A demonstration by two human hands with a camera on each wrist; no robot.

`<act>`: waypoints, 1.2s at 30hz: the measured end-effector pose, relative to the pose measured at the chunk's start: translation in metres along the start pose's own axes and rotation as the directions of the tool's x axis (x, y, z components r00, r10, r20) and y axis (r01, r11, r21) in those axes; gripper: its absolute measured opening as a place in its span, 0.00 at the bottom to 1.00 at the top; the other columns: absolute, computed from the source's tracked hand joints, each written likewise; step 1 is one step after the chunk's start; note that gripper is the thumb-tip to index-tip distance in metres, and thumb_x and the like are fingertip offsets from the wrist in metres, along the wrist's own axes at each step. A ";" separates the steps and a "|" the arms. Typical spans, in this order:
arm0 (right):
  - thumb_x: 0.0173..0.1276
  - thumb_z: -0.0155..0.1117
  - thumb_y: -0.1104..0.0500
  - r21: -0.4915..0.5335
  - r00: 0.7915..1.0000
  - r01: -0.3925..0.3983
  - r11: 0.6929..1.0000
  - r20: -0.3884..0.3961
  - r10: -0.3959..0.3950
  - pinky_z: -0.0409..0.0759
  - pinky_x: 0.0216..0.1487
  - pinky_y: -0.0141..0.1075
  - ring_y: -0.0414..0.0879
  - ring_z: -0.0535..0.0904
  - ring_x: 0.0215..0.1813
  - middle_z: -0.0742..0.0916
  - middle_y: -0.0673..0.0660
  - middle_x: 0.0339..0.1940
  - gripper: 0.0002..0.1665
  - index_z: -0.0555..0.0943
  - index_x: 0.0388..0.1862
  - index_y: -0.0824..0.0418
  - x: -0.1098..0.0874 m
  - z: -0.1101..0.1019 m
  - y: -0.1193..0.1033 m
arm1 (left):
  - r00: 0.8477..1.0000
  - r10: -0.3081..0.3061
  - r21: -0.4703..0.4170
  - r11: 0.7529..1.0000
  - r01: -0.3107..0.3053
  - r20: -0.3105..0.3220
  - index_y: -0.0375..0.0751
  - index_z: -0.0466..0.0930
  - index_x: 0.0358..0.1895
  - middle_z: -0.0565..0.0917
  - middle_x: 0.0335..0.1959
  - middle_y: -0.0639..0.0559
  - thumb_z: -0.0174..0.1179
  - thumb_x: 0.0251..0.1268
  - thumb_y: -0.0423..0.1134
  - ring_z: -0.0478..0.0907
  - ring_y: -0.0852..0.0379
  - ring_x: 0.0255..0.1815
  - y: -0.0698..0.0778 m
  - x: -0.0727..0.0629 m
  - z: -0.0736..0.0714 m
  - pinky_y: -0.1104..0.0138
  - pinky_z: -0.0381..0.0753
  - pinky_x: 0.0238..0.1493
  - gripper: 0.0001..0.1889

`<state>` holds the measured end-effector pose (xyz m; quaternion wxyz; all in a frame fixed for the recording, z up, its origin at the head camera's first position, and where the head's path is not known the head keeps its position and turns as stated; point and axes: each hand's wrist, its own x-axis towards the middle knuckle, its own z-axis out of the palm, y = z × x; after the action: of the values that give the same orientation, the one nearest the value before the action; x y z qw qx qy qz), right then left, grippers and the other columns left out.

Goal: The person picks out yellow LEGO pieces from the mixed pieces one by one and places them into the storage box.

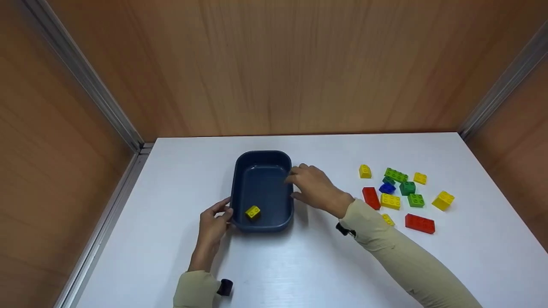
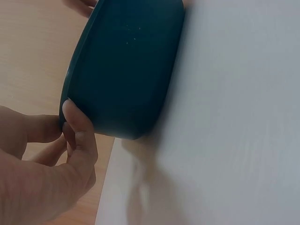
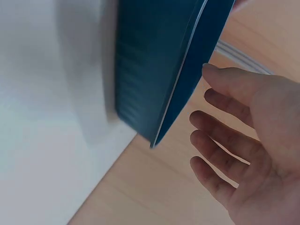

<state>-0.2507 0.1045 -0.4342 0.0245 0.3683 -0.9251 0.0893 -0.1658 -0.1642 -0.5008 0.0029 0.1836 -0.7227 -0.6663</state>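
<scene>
A dark blue rectangular tray (image 1: 263,184) stands on the white table, with one yellow toy brick (image 1: 253,212) lying inside near its front end. At the tray's front left corner, my left hand (image 1: 212,226) pinches the rim between thumb and fingers; the left wrist view shows this grip on the tray's outer wall (image 2: 126,70) closely. My right hand (image 1: 316,187) hovers at the right rim, its fingers reaching slightly over the edge. Seen from the right wrist, the fingers of that hand (image 3: 262,136) are spread and loosely bent, with nothing between them.
Right of the tray lie several loose toy bricks: red ones such as a long brick (image 1: 420,223), yellow ones such as a block (image 1: 443,200), green ones such as a brick (image 1: 396,175), and a blue one (image 1: 387,188). Wooden panels (image 1: 274,68) enclose the table's back and sides.
</scene>
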 end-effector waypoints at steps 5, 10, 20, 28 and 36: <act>0.64 0.81 0.62 0.028 0.998 -0.068 0.997 0.017 0.067 0.83 0.62 0.47 0.55 0.83 0.59 0.89 0.58 0.58 0.24 0.89 0.60 0.58 -0.010 -0.001 0.013 | 1.000 -0.007 -0.007 1.000 0.007 0.003 0.30 0.76 0.71 0.75 0.51 0.39 0.54 0.80 0.26 0.75 0.57 0.38 0.000 0.001 -0.001 0.69 0.82 0.36 0.21; 0.65 0.81 0.62 0.029 0.993 -0.113 0.993 0.014 0.113 0.83 0.64 0.48 0.55 0.82 0.60 0.88 0.59 0.59 0.23 0.89 0.59 0.58 -0.021 0.000 0.028 | 1.000 -0.016 0.006 1.000 0.016 -0.001 0.31 0.77 0.71 0.75 0.52 0.39 0.53 0.80 0.26 0.75 0.56 0.39 -0.001 0.000 -0.003 0.68 0.82 0.37 0.21; 0.64 0.81 0.63 0.032 0.987 -0.154 0.988 -0.034 0.155 0.81 0.66 0.52 0.58 0.80 0.62 0.87 0.61 0.59 0.22 0.89 0.58 0.59 -0.042 0.002 0.061 | 1.000 -0.016 -0.016 1.000 0.016 -0.001 0.30 0.77 0.71 0.76 0.52 0.39 0.54 0.80 0.27 0.76 0.56 0.38 -0.002 -0.002 -0.004 0.69 0.81 0.36 0.21; 0.64 0.80 0.65 0.032 0.980 -0.193 0.981 -0.038 0.195 0.81 0.66 0.55 0.60 0.80 0.62 0.86 0.63 0.60 0.22 0.89 0.58 0.61 -0.057 0.004 0.084 | 1.000 -0.001 -0.030 1.000 0.001 0.001 0.30 0.76 0.71 0.76 0.51 0.39 0.54 0.80 0.27 0.76 0.57 0.35 -0.003 -0.004 -0.004 0.69 0.82 0.34 0.21; 0.64 0.80 0.66 0.011 0.974 -0.221 0.975 -0.040 0.221 0.81 0.66 0.56 0.61 0.80 0.63 0.86 0.65 0.61 0.23 0.89 0.59 0.62 -0.067 0.001 0.103 | 1.000 0.002 -0.036 0.999 -0.002 -0.002 0.30 0.76 0.71 0.76 0.51 0.40 0.55 0.80 0.27 0.76 0.58 0.36 -0.004 -0.005 -0.003 0.70 0.81 0.34 0.21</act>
<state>-0.2723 0.2231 -0.4582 0.0319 0.2615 -0.9593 0.1022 -0.1595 -0.1662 -0.5027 0.0076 0.1833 -0.7109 -0.6789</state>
